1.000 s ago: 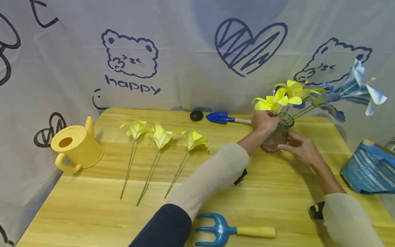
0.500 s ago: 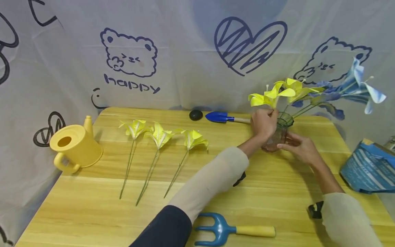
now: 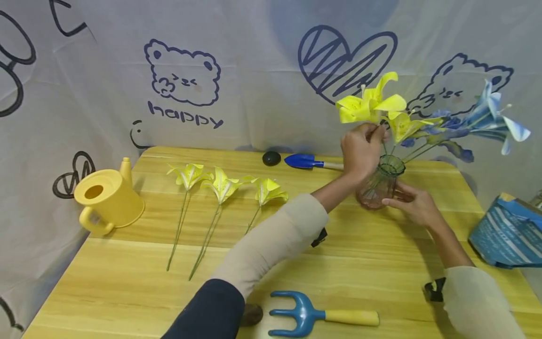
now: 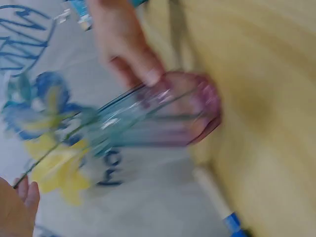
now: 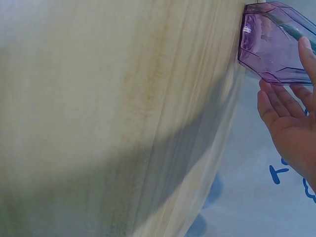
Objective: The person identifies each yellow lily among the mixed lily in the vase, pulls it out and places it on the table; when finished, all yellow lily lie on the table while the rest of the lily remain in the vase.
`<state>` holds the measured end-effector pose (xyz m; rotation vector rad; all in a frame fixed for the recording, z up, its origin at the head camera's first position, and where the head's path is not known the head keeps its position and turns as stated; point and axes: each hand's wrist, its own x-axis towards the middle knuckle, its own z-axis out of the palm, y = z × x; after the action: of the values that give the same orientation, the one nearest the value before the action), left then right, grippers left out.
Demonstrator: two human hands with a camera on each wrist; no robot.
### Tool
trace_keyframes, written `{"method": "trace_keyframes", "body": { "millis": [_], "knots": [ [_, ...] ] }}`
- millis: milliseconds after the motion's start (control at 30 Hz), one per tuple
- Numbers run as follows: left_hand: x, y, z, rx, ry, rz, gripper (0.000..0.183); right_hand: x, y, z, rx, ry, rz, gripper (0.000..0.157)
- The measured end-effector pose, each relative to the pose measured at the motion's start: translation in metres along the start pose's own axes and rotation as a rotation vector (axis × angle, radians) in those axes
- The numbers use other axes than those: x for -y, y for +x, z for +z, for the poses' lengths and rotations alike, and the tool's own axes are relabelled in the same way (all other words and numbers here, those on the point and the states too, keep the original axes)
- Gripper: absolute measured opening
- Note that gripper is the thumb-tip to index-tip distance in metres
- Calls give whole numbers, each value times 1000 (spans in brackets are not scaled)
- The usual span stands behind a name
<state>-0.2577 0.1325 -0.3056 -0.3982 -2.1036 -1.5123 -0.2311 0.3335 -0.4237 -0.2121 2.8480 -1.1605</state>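
Toward the right rear of the table stands a tinted vase [image 3: 377,190], greenish at its scalloped rim and pink at its base. My right hand [image 3: 417,205] holds its side, thumb in front and fingers behind; the right wrist view shows the thumb on the purple vase [image 5: 276,44]. Just above the rim, my left hand [image 3: 360,148] pinches the stem of a yellow lily [image 3: 368,106]. In the left wrist view the stem [image 4: 47,160] runs from the fingertips into the vase. Another yellow lily [image 3: 402,127] and blue flowers [image 3: 487,115] lean from the vase.
Three yellow lilies [image 3: 222,186] lie left of centre, beside a yellow watering can [image 3: 110,197]. A black stone [image 3: 271,158] and blue trowel [image 3: 301,161] lie along the back edge. A blue hand fork [image 3: 302,313] lies in front; a blue bag [image 3: 506,230] stands right.
My left hand has risen from the vase rim, and the lily it pinches has gone up with it, above the other yellow lily. My right hand stays on the vase.
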Motion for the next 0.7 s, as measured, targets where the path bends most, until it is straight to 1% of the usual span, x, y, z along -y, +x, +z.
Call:
{"method": "trace_keyframes", "body": {
  "millis": [100, 167, 200, 233, 267, 300, 367, 400, 433, 467, 500, 567, 600, 633, 667, 700],
  "knots": [
    [-12, 6, -24, -4, -84, 80, 22, -1, 1, 1, 6, -3, 3, 78],
    [-21, 6, -44, 29, -145, 107, 22, -6, 3, 3, 2, 1, 6, 78],
    [-25, 3, -56, 61, -175, 109, 22, -14, 6, 5, -1, -4, -4, 77],
    [-29, -1, -68, 104, -194, 97, 21, -21, 9, 7, -9, -7, -18, 75],
    [-32, -6, -80, 155, -209, 75, 20, -22, 9, 8, -6, 1, -15, 75],
    [-29, -12, -90, 209, -213, 49, 19, -21, 9, 8, -7, 0, -20, 75],
    [-17, -26, -106, 324, -199, -15, 18, -20, 9, 8, -13, -3, -33, 74],
    [-7, -33, -112, 384, -183, -46, 18, -17, 8, 6, -6, -1, -39, 74],
    [4, -40, -116, 446, -154, -77, 18, -15, 8, 5, -5, -7, -26, 75],
    [17, -46, -119, 509, -116, -95, 19, -15, 8, 4, 2, 3, -28, 74],
    [30, -52, -121, 566, -83, -104, 19, -20, 10, 5, -6, 9, -35, 72],
    [48, -64, -129, 670, -23, -133, 21, -27, 12, 6, -9, 37, -35, 71],
    [56, -69, -132, 722, 13, -135, 23, -28, 12, 7, -10, 42, -36, 71],
    [63, -72, -135, 762, 47, -138, 24, -27, 11, 7, -13, 44, -38, 71],
    [70, -75, -138, 793, 84, -133, 26, -23, 10, 6, -10, 50, -45, 71],
    [75, -78, -140, 818, 114, -143, 27, -15, 7, 5, -13, 51, -39, 72]
  ]
}}
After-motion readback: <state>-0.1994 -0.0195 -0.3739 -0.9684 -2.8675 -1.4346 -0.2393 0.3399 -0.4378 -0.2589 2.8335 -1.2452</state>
